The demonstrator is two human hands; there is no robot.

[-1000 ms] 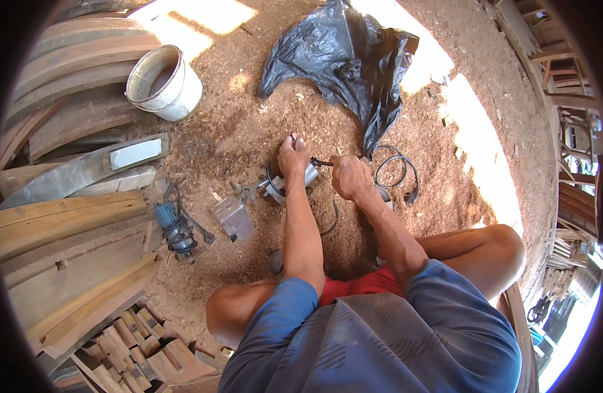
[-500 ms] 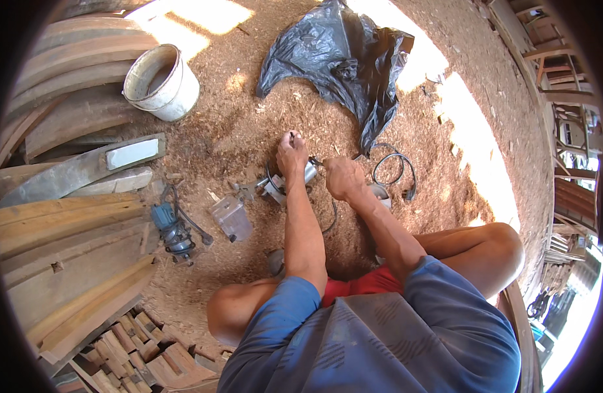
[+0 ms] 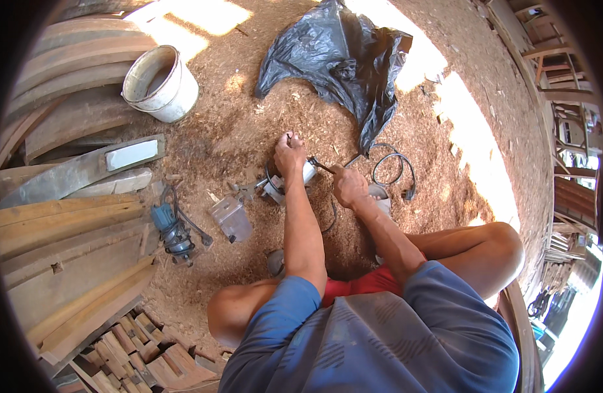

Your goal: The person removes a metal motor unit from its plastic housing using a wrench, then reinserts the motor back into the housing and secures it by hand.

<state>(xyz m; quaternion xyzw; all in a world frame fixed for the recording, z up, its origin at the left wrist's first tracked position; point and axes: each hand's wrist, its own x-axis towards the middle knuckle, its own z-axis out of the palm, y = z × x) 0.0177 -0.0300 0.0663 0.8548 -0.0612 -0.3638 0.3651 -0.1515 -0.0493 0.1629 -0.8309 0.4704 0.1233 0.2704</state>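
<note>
My left hand [image 3: 290, 157] is closed, with its fingertips pinched around a small dark piece too small to make out. Just below and to the right of it lies a silver, cylinder-bodied power tool [image 3: 308, 172], partly hidden by my left wrist. My right hand [image 3: 350, 186] grips a slim dark wrench [image 3: 324, 166], whose broader head reaches to the upper end of the silver body. Left of my forearm is a clear plastic box [image 3: 232, 219] on the ground. A blue and black power tool [image 3: 172, 226] with a cord sits farther left.
A white bucket [image 3: 174, 92] stands at the upper left beside stacked curved timbers [image 3: 85, 56]. Black plastic sheeting [image 3: 334, 59] spreads over the wood shavings ahead. A coiled black cord [image 3: 401, 171] lies right of my hands. Small wood blocks [image 3: 128, 347] are piled lower left.
My right hand has shifted a little down and to the right, and more of the wrench shows. My left hand has moved slightly left.
</note>
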